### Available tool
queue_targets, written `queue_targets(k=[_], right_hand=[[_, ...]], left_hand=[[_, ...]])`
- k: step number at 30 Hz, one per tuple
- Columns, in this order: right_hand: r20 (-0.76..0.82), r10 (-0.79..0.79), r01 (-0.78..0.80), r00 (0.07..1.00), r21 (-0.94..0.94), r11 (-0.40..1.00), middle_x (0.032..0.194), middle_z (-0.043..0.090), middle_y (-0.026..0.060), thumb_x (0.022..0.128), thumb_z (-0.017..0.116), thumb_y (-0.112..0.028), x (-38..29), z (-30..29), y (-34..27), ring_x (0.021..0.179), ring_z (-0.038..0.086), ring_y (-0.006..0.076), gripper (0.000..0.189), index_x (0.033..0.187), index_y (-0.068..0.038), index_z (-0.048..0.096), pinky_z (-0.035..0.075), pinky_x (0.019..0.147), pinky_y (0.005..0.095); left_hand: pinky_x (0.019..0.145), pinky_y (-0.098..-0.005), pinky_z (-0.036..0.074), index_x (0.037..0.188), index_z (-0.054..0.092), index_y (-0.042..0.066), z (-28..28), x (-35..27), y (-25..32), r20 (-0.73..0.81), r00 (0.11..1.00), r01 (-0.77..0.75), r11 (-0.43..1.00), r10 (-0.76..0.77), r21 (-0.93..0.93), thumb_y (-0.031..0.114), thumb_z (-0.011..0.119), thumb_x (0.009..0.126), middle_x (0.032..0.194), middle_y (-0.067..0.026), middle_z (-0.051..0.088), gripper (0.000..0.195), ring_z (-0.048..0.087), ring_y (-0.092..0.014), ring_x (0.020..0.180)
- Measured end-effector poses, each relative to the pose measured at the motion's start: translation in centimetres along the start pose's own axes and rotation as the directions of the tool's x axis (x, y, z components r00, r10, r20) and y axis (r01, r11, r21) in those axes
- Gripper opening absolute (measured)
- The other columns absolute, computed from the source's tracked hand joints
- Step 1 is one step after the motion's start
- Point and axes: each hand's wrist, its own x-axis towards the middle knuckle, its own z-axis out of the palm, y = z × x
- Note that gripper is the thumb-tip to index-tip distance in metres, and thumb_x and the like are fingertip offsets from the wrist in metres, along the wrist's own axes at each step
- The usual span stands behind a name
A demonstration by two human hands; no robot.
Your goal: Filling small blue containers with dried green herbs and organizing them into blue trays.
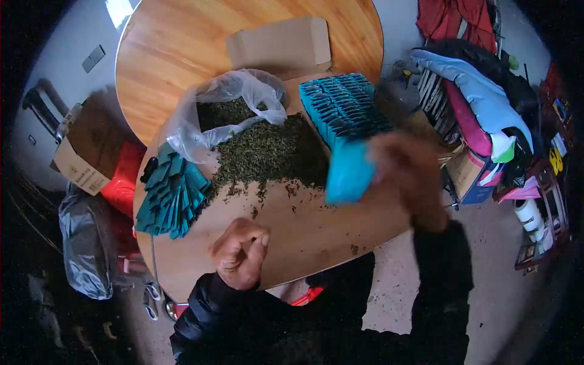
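My right hand [406, 175], blurred by motion, holds a teal packet [349, 173] by its right edge, just in front of a box of packed teal packets [340, 107]. My left hand [242, 253] is curled above the near part of the wooden table [310, 228], thumb and forefinger together; I see nothing held in it. Dark green dried leaves, like tea [269, 153], lie heaped mid-table and spill from a clear plastic bag [269, 93]. At the table's left, flat teal packets [171, 196] lie in a fanned, overlapping pile.
A brown cardboard box or flap [280, 45] stands at the table's far side. On the left are an open carton [82, 171], a red container [130, 180] and a grey plastic-wrapped bundle [84, 246]. To the right, clothes and a light blue item [474, 86] are piled over boxes.
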Motion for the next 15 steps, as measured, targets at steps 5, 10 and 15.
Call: queue_targets(k=[5,10,15], right_hand=[[-0.325,0.002,-0.212,0.946,-0.613,0.761,0.088,0.066,0.0027,0.097,0.063,-0.012,3.6,-11.6,4.2,0.067,0.058,0.0095,0.018,0.111,-0.003,0.069,0.048,0.063,0.0243],[-0.255,0.0,-0.191,0.967,-0.721,0.666,0.088,0.066,0.0036,0.098,0.062,-0.013,2.7,-20.9,14.0,0.072,0.06,0.0118,0.021,0.115,-0.001,0.067,0.049,0.066,0.0265],[-0.266,0.264,-0.353,0.927,-0.38,0.855,0.089,0.064,0.0007,0.099,0.06,-0.013,3.4,-23.3,25.6,0.084,0.061,0.0131,0.021,0.115,-0.001,0.067,0.05,0.077,0.028]], left_hand=[[0.061,-0.0336,0.05,0.09,0.067,0.002,-1.0,-4.4,-1.4,0.077,0.989,0.113,0.977,-0.129,0.18,-0.009,0.07,0.082,0.082,-0.0133,0.066,0.014,0.064,-0.026,0.067],[0.063,-0.0404,0.05,0.092,0.068,0.001,-3.0,-11.4,-3.5,0.188,0.947,0.149,0.873,-0.262,0.465,-0.002,0.072,0.081,0.083,-0.0149,0.067,0.012,0.063,-0.031,0.071],[0.071,-0.0487,0.049,0.093,0.068,0.001,-3.9,-14.5,-4.7,0.116,0.978,0.081,0.834,-0.171,0.545,0.002,0.071,0.079,0.087,-0.0189,0.067,0.015,0.062,-0.038,0.079]])
